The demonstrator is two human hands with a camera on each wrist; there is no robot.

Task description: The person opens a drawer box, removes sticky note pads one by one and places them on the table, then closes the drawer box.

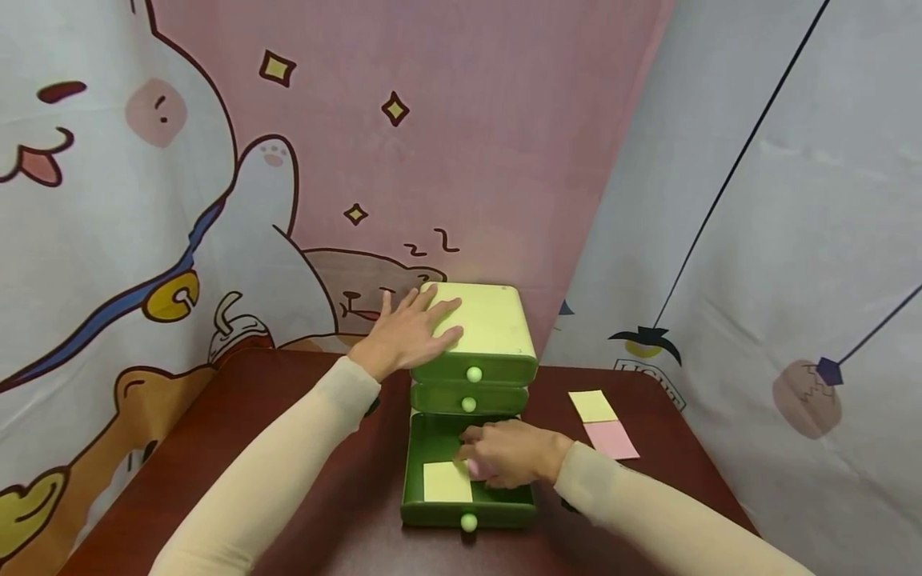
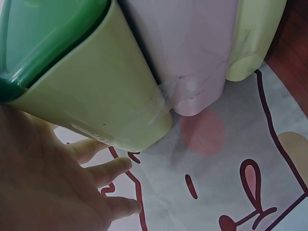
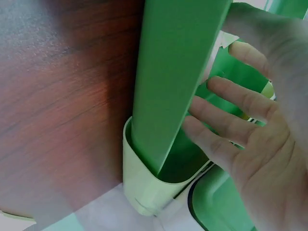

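A small drawer cabinet with a pale yellow top and green drawer fronts stands on the table. My left hand rests on its top at the left edge, fingers spread; the left wrist view shows this hand beside the yellow casing. The bottom drawer is pulled out. A yellow sticky note lies inside at the front left. Inside the drawer, my right hand pinches a pink sticky note, mostly hidden beneath the hand. In the right wrist view, its fingers reach over the drawer's side wall.
On the dark red-brown table, right of the cabinet, lie another yellow sticky note and another pink sticky note, edge to edge. A middle drawer is pushed in. Behind the table hangs a cartoon-printed cloth.
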